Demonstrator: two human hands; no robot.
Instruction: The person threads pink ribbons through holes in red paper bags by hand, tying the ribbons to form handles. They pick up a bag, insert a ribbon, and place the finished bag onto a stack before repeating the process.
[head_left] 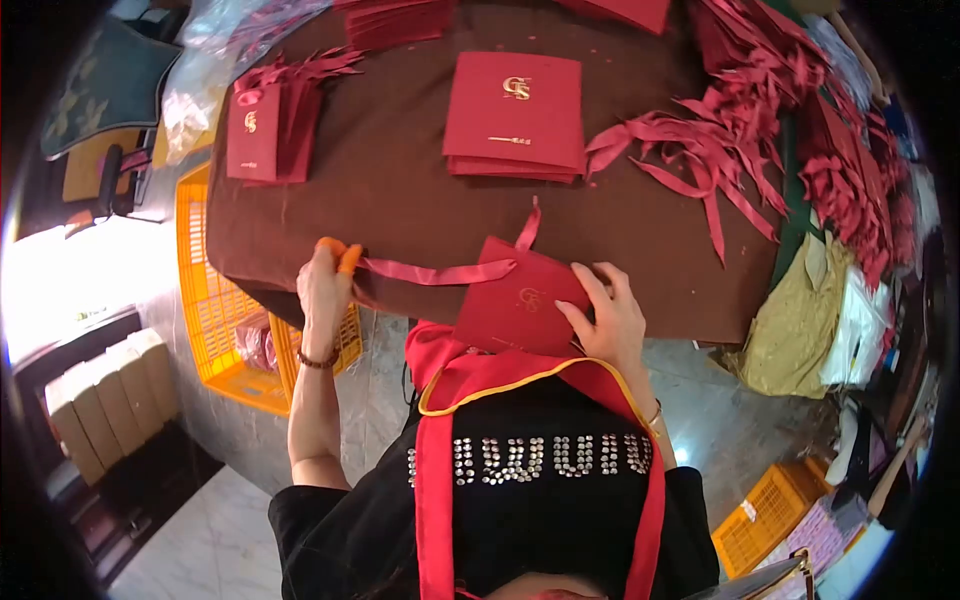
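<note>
Left fingers [349, 260] are pinching 1 ribbon [430, 273], holding it sideways; right fingers [592, 286] are gripping the red folder [515, 315], which is lying at the desk [390, 205]'s near edge. I'm probably tightening; next move is likely calling for steady, even tension.

You can read a gold mark like "GS" on your nearest red card [510, 312], card stack [515, 115] and ribboned bundle [252, 148]; the shiny letters on your black shirt [540, 520] are not clear.
</note>
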